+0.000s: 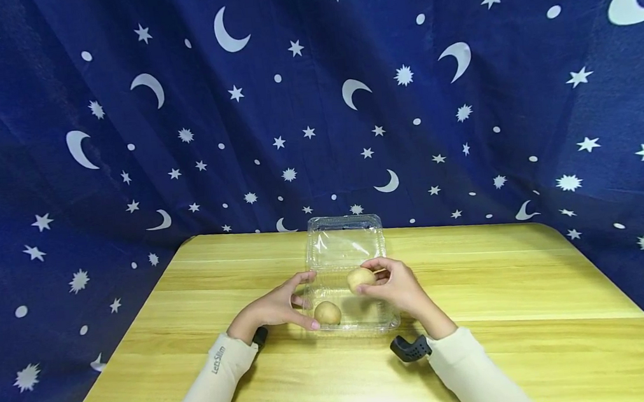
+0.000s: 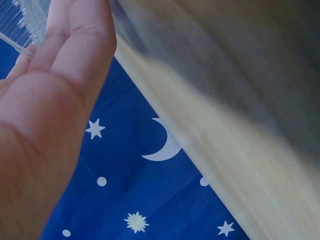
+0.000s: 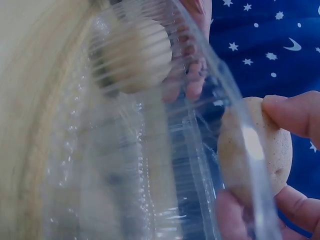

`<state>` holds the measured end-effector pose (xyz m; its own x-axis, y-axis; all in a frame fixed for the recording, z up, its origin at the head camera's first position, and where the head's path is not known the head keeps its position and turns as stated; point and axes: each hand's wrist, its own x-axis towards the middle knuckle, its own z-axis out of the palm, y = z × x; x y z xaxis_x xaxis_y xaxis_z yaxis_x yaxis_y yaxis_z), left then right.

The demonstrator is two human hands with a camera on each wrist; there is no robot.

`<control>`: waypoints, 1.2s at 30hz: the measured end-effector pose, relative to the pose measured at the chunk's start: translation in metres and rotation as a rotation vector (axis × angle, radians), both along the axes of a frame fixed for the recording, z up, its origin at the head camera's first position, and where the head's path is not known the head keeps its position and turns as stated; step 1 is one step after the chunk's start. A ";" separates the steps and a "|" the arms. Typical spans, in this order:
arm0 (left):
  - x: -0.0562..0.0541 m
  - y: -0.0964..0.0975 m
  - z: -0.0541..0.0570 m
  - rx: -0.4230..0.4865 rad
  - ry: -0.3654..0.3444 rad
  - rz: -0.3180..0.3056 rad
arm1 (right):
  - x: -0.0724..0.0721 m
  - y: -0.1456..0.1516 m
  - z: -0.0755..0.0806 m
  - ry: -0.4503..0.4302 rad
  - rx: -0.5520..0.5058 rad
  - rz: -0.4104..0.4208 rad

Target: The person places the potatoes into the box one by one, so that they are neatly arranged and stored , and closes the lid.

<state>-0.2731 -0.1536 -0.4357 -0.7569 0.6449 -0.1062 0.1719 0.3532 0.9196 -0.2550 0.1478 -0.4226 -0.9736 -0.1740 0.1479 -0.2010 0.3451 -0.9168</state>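
A clear plastic clamshell container (image 1: 367, 326) stands on the table with its lid (image 1: 345, 243) raised at the back. One round, pale brown potato (image 1: 328, 313) lies in the front left of its base; it shows through the ribbed wall in the right wrist view. My left hand (image 1: 276, 304) holds the container's left side, thumb at the front corner and fingers spread toward the hinge. Between thumb and fingers, my right hand (image 1: 395, 287) pinches a second potato (image 3: 257, 150) above the base's right half. In the left wrist view, the container's ribbed edge (image 2: 30, 25) shows beside the fingers.
The wood-grain table (image 1: 508, 287) stretches to both sides of the container. Behind it hangs a dark blue curtain (image 1: 313, 99) with white moons and stars. A black wrist strap (image 1: 411, 348) sits at my right wrist.
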 end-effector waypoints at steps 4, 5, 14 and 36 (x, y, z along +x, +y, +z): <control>0.000 0.000 -0.001 0.001 -0.004 0.000 | 0.002 -0.005 0.000 -0.001 0.031 -0.025; 0.000 0.000 -0.001 0.000 -0.003 0.001 | 0.002 -0.006 0.001 -0.002 0.032 -0.028; 0.000 0.001 0.000 -0.009 0.005 0.000 | 0.002 -0.017 0.000 -0.014 0.001 -0.025; -0.001 0.000 0.000 -0.012 -0.006 0.006 | 0.000 -0.040 -0.004 -0.036 0.032 -0.123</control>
